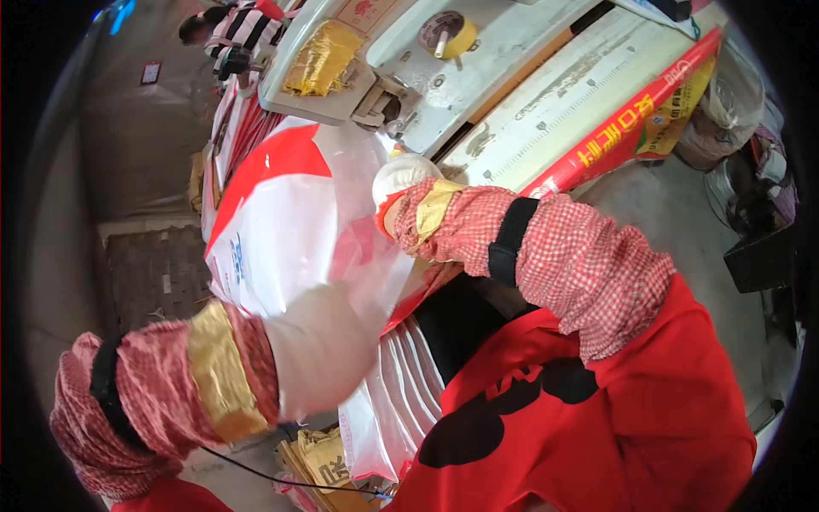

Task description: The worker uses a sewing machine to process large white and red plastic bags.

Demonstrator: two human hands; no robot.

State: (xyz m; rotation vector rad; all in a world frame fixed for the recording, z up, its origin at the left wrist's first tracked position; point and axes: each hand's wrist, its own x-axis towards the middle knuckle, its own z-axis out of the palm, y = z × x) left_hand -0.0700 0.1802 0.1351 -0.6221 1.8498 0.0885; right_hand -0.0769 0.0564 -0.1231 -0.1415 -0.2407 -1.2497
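The white-and-red plastic bag (pixel 281 230) hangs off the left end of the bench (pixel 529 124), below the grey machine (pixel 503 55). Its visible length slopes from the machine's near corner down toward the wearer; folds conceal the full long axis. The red band faces upper left. The gloved left hand (pixel 320 350) is blurred against the bag's lower part; its grip cannot be determined. The gloved right hand (pixel 405 177) is beside the bench's left corner, fingers hidden, closure likewise undetermined. The bench is pale and scuffed, a red-and-yellow strip (pixel 627 124) along its near edge. Beyond the machine is a person in stripes (pixel 247 30).
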